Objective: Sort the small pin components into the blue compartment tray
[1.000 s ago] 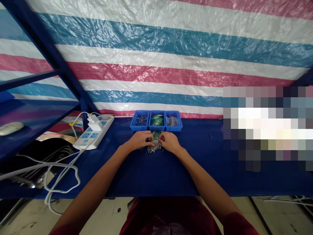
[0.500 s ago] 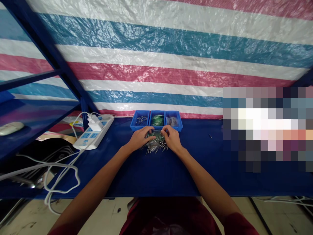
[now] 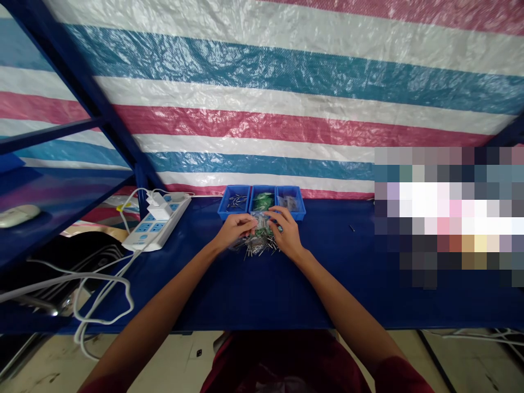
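Observation:
A pile of small metal pins (image 3: 262, 250) lies on the blue table, with clear plastic and green pieces on and behind it. My left hand (image 3: 237, 229), at the left of the pile, pinches the edge of a clear plastic bag (image 3: 261, 219). Over the right side of the pile, my right hand (image 3: 285, 228) has its fingers apart beside the bag. Just behind are three joined blue bins: the left bin (image 3: 223, 210) holds metal pins, the middle bin (image 3: 263, 188) green items, the right bin (image 3: 302, 209) small clear bags.
A white power strip (image 3: 158, 224) with plugs and looping white cables (image 3: 131, 289) lies on the left. One loose pin (image 3: 352, 227) rests at the right on the table (image 3: 262, 295). A blue frame post (image 3: 102, 109) stands at left; the far right is pixelated.
My left fingers have closed on the clear bag, which now shows more between the hands. My right hand has opened its pinch, its fingers now spread.

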A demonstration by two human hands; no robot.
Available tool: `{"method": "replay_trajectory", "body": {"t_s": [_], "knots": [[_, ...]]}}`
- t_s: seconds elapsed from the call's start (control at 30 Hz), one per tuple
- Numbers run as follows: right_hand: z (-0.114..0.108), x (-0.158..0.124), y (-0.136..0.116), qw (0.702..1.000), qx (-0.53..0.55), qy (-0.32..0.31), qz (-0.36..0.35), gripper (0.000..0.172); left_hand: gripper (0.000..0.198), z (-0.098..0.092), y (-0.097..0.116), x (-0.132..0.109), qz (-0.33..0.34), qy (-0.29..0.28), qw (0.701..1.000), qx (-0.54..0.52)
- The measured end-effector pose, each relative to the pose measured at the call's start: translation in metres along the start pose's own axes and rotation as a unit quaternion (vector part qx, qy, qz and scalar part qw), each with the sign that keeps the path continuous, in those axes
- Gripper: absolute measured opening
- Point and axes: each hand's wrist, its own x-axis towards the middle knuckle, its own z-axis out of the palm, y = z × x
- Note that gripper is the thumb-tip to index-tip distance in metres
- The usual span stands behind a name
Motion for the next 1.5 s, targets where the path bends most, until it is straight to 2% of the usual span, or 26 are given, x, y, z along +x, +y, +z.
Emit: {"method": "replay_trajectory", "body": {"t_s": [0.1, 0.17, 0.3, 0.4, 0.5, 0.93, 1.27, 1.5], "knots": [[0.0008, 0.0006, 0.0022, 0.999, -0.024, 0.023, -0.041, 0.02, 0.033, -0.0003, -0.0002, 0.0004, -0.041, -0.034, 0.998, -0.032], [0.0007, 0.0014, 0.0024, 0.998, -0.025, 0.03, -0.058, 0.018, 0.033, 0.0005, -0.0012, 0.0016, -0.035, -0.019, 0.999, -0.034], [-0.0001, 0.0022, 0.0014, 0.998, -0.03, 0.012, -0.054, 0.02, 0.05, 0.0012, -0.003, 0.0038, 0.057, 0.041, 0.998, -0.001], [0.0002, 0.0014, 0.001, 0.998, -0.054, 0.007, -0.038, 0.02, 0.039, 0.0003, -0.0025, 0.002, 0.115, 0.031, 0.988, 0.094], [0.0006, 0.0008, 0.0003, 0.998, -0.051, 0.005, -0.045, 0.021, 0.028, 0.0003, -0.0008, -0.0011, 0.135, 0.032, 0.972, 0.187], [0.0022, 0.0, -0.0011, 0.998, -0.023, 0.01, -0.065, 0.022, 0.025, 0.0033, 0.0006, -0.0025, 0.109, 0.038, 0.979, 0.171], [0.0045, -0.0013, 0.0029, 0.999, -0.006, -0.04, 0.014, 0.02, 0.026, 0.0033, -0.0049, -0.0013, 0.086, 0.045, 0.988, 0.12], [0.0033, -0.0007, -0.0008, 0.999, -0.012, -0.042, 0.021, 0.021, 0.027, 0.0028, -0.0035, -0.0008, 0.086, 0.04, 0.988, 0.122]]}}
